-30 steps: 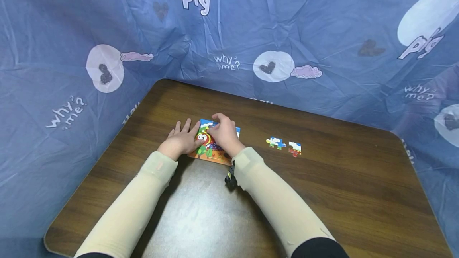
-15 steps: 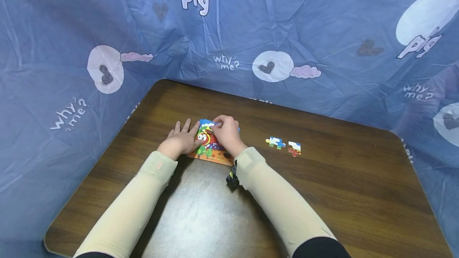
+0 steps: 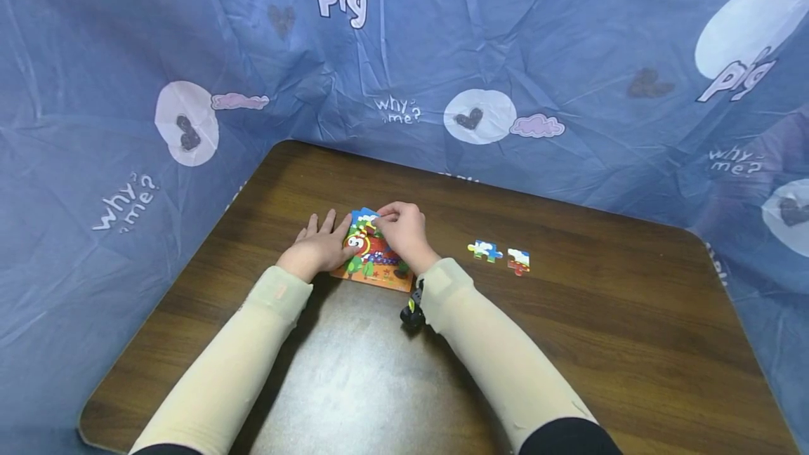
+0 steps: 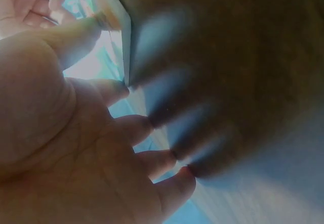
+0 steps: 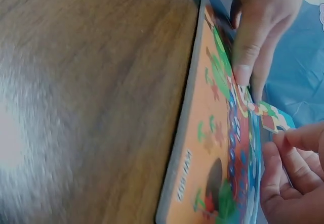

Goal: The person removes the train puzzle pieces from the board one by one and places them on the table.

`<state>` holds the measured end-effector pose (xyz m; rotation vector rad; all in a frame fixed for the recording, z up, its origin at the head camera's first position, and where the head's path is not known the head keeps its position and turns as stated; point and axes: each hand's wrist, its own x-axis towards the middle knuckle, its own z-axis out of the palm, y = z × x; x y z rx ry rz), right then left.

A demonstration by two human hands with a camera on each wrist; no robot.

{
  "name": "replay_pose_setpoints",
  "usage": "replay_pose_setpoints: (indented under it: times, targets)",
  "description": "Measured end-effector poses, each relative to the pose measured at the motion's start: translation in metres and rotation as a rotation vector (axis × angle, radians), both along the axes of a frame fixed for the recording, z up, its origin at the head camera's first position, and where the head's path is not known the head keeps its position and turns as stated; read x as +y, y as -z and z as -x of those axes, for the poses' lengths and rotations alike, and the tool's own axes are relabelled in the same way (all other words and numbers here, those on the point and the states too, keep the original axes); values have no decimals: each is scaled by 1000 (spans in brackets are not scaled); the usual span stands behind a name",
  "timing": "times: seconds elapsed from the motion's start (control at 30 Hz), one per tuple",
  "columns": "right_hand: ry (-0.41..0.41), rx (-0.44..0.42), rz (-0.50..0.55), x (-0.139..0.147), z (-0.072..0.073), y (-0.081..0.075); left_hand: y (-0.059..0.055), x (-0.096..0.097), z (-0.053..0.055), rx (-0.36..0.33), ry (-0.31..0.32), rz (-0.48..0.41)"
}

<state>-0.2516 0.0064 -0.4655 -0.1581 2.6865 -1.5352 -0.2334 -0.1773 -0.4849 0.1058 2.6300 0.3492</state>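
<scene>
A jigsaw board (image 3: 379, 275) with a bright cartoon picture and an orange lower border lies on the table. My left hand (image 3: 316, 248) rests along its left side with the fingers spread, thumb and index finger touching the board. At the board's upper part, my right hand (image 3: 407, 234) pinches a puzzle piece (image 5: 274, 118) between thumb and fingers. In the right wrist view this piece is tilted up over the board, close to the left hand's fingertips. The right hand covers the board's upper right part in the head view.
Two loose puzzle pieces lie to the right of the board: a blue, white and green one (image 3: 484, 251) and a white and red one (image 3: 519, 262). The brown wooden table (image 3: 607, 314) has rounded corners. A blue printed cloth (image 3: 404, 55) hangs behind it.
My right hand has shifted slightly to the right, with its fingers still near the board's upper part. More of the picture shows now. The left hand stays in place.
</scene>
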Motion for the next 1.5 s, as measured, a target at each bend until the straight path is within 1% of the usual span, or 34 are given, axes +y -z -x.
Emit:
replay_pose_setpoints:
  times: [0.2,0.4,0.47,0.5,0.53,0.63,0.67,0.7,0.73,0.77,0.8,0.87,0.9,0.97,1.1,1.27,1.5]
  targets:
    - [24,-13,34,15,4,-2,-3,2,-2,1,-13,-4]
    - [27,-20,64,42,7,-1,-19,7,-10,-4,-8,-4]
    - [21,-24,74,51,8,0,-19,6,-10,-9,-8,-7]
    - [19,-25,72,56,9,1,-20,6,-11,-9,-8,-10]
    - [19,-26,69,61,10,2,-17,6,-9,-3,-10,-10]
    - [15,-34,56,73,11,3,-20,7,-11,-4,-14,-16]
    - [14,-39,51,77,10,3,-23,8,-13,-5,-16,-17]
    - [14,-38,43,81,10,2,-22,8,-12,2,-15,-17]
    - [12,-41,41,84,10,1,-19,7,-11,7,-14,-17]
    - [11,-43,38,88,10,0,-23,8,-13,3,-15,-20]
    - [12,-43,30,91,10,-1,-21,8,-12,2,-15,-20]
    - [18,-44,18,97,10,-2,-18,7,-10,6,-13,-18]
    - [22,-46,8,100,10,-2,-13,6,-7,11,-12,-14]
    - [32,-53,-7,106,11,-1,-12,6,-5,5,-15,-17]
    - [36,-68,-54,117,11,-1,4,0,3,8,-7,-24]
    - [19,-83,-109,129,10,-1,5,-1,3,7,5,-18]
    - [9,-100,-160,141,6,-5,2,0,0,13,-11,-16]
